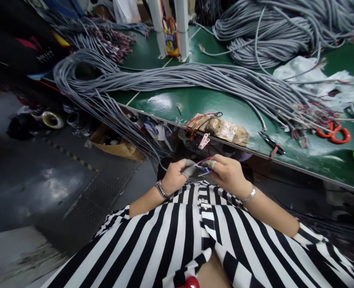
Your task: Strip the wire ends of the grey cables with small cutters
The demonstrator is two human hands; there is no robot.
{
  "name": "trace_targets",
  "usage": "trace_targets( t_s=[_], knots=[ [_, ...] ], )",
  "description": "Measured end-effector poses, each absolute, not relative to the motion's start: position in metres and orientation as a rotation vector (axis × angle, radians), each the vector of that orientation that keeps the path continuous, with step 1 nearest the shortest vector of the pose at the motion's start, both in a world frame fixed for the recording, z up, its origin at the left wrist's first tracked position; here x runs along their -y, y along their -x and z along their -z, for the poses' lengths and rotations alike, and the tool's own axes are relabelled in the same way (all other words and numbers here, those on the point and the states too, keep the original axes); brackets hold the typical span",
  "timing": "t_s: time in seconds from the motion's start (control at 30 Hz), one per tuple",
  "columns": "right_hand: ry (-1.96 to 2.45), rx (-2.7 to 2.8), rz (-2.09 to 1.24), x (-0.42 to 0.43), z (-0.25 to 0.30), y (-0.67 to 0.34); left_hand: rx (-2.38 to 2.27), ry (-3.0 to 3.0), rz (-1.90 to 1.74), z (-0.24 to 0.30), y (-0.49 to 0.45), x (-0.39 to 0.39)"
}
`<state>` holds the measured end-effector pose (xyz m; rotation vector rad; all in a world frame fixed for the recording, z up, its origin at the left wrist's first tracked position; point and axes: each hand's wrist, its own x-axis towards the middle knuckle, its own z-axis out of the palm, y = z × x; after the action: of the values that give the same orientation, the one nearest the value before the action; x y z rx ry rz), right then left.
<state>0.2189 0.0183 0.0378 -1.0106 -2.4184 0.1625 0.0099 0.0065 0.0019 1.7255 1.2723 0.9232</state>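
the person is sitting at the edge of a green table [171, 105], and both hands are meeting just below that edge, close above the striped shirt [177, 240]. the left hand [173, 177] and the right hand [228, 173] are holding a small bunch of thin wires [203, 166] between them, with red and blue strands showing in the gap. the wires are hanging in the air between the fingertips, not resting on the table or the lap. holding them this near the body and straight under the eyes is probably giving a good view of the fine ends.

both hands are closing in a tight pinch, thumb against the first fingers, with no gap showing around the wires. the pinching fingers [189, 169] are wearing grey covers, likely for grip or to spare the skin. the other fingers are curling in loosely.

a long bundle of grey cables [195, 80] is lying across the table and spilling off its left edge. at the near edge, just beyond the hands, a taped block [225, 130] is sitting with a pink clip [204, 141] hanging by it. small cutters [271, 143] and orange scissors [334, 134] are lying further right, seemingly within easy reach.
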Motion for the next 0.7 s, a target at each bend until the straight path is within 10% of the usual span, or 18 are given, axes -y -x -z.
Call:
trace_targets(
  t_s=[0.33, 0.7],
  knots=[
    [1.067, 1.882, -1.445, -0.046, -0.026, -0.207, -0.617, -2.133, -0.69, -0.008, -0.004, -0.008],
    [1.195, 1.341, -1.557, -0.037, -0.004, -0.205, -1.334, -2.132, -1.308, 0.005, 0.009, -0.007]
  ],
)
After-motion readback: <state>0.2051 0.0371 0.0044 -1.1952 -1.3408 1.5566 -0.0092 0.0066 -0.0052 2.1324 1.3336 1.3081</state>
